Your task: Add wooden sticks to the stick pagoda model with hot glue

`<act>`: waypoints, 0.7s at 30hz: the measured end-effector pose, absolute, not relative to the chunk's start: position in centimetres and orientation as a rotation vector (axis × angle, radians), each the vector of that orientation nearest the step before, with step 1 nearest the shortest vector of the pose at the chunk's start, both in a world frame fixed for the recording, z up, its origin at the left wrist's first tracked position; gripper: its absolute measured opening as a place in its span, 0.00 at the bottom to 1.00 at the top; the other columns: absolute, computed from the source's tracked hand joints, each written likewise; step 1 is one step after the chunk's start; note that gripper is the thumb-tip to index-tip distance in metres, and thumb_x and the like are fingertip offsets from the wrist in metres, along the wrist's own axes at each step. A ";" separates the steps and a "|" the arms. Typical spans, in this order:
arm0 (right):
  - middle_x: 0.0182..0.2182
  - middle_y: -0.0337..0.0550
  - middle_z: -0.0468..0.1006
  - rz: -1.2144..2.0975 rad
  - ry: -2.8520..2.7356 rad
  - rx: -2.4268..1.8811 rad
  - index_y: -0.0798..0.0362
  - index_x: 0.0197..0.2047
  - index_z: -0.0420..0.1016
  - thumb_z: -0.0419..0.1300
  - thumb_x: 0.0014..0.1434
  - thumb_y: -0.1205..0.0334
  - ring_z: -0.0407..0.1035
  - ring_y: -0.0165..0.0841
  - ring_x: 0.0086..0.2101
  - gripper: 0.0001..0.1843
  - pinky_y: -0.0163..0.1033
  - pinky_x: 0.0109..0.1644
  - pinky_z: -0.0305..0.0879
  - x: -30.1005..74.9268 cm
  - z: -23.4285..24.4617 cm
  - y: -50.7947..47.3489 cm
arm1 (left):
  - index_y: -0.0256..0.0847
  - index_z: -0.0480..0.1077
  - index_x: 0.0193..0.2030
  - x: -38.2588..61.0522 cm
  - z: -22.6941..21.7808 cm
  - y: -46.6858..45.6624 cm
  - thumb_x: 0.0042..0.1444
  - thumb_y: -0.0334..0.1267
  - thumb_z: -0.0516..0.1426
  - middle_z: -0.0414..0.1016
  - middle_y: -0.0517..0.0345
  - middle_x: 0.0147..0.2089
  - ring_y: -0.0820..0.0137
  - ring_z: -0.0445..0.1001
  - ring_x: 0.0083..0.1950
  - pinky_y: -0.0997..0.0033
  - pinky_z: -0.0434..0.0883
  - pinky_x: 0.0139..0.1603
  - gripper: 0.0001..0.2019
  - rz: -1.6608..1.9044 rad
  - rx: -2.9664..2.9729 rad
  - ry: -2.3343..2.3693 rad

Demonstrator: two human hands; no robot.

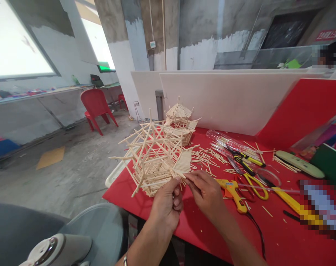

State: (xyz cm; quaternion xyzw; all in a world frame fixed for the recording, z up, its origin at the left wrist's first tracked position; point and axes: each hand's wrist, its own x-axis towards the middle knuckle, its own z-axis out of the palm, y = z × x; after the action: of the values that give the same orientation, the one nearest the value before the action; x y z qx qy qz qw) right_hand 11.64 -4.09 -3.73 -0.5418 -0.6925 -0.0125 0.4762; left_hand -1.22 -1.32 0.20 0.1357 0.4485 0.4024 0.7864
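Frame (152,159) of thin sticks stands on the desk (206,229) just beyond the grip, left hand (166,205) and right hand (205,192) both pinching one stick (175,172) at its near edge; likely light, brittle, best held at joints.

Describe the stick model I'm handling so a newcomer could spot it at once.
On the red table, look at its near left corner, just ahead of the left hand and right hand. Both pinch the edge of the open stick frame. Unlike the small roofed pavilion behind it, it is skeletal, with long sticks jutting outward.
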 end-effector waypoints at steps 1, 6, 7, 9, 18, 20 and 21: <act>0.37 0.45 0.78 -0.031 -1.695 -1.326 0.49 0.49 0.76 0.54 0.64 0.66 0.71 0.35 0.39 0.13 0.41 0.43 0.69 11.7 -3.7 -4.1 | 0.38 0.62 0.23 -1.2 0.2 -1.3 0.46 0.35 0.63 0.59 0.71 0.15 0.84 0.49 0.11 0.81 0.43 0.13 0.12 0.869 0.292 0.964; 0.37 0.44 0.78 -0.039 -1.667 -1.337 0.49 0.48 0.76 0.53 0.64 0.66 0.71 0.34 0.39 0.13 0.41 0.43 0.69 11.6 -3.9 -3.9 | 0.38 0.61 0.22 -1.2 0.0 -1.2 0.47 0.34 0.62 0.59 0.70 0.15 0.84 0.49 0.11 0.81 0.43 0.13 0.12 0.870 0.294 0.964; 0.37 0.44 0.78 -0.044 -1.662 -1.335 0.49 0.47 0.76 0.54 0.64 0.66 0.71 0.34 0.39 0.12 0.41 0.43 0.69 11.5 -4.0 -3.9 | 0.38 0.61 0.22 -1.2 0.0 -1.2 0.48 0.34 0.62 0.59 0.70 0.15 0.84 0.49 0.11 0.81 0.43 0.13 0.12 0.868 0.296 0.964; 0.37 0.44 0.78 -0.052 -1.654 -1.334 0.49 0.47 0.76 0.54 0.64 0.66 0.71 0.34 0.39 0.12 0.40 0.43 0.69 11.4 -4.0 -3.8 | 0.38 0.61 0.23 -1.3 0.0 -1.2 0.48 0.34 0.62 0.58 0.70 0.14 0.84 0.49 0.11 0.81 0.43 0.13 0.12 0.866 0.299 0.962; 0.34 0.43 0.78 -0.171 -1.647 -1.383 0.50 0.45 0.78 0.56 0.62 0.70 0.67 0.34 0.36 0.13 0.41 0.40 0.65 11.2 -3.5 -4.0 | 0.39 0.62 0.24 -1.4 -0.3 -1.3 0.46 0.35 0.63 0.59 0.71 0.14 0.84 0.49 0.11 0.81 0.44 0.13 0.11 0.855 0.285 0.962; 0.34 0.43 0.78 -0.191 -1.638 -1.376 0.50 0.46 0.78 0.57 0.60 0.73 0.67 0.34 0.36 0.14 0.40 0.39 0.65 11.2 -3.6 -4.0 | 0.38 0.62 0.24 -1.5 -0.3 -1.2 0.46 0.34 0.63 0.59 0.71 0.14 0.84 0.49 0.11 0.81 0.44 0.13 0.11 0.851 0.283 0.959; 0.34 0.43 0.78 -0.200 -1.635 -1.373 0.50 0.46 0.78 0.57 0.59 0.74 0.66 0.34 0.36 0.15 0.40 0.39 0.65 11.2 -3.6 -4.0 | 0.38 0.63 0.24 -1.5 -0.3 -1.2 0.46 0.34 0.63 0.59 0.70 0.14 0.84 0.49 0.11 0.81 0.44 0.13 0.11 0.849 0.283 0.958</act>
State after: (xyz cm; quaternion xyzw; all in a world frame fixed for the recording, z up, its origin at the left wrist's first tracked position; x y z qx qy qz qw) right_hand 11.20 -4.02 -3.62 -0.5623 -0.6695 -0.0821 0.4784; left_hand -1.50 -1.17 -0.32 0.1316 0.4455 0.3948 0.7927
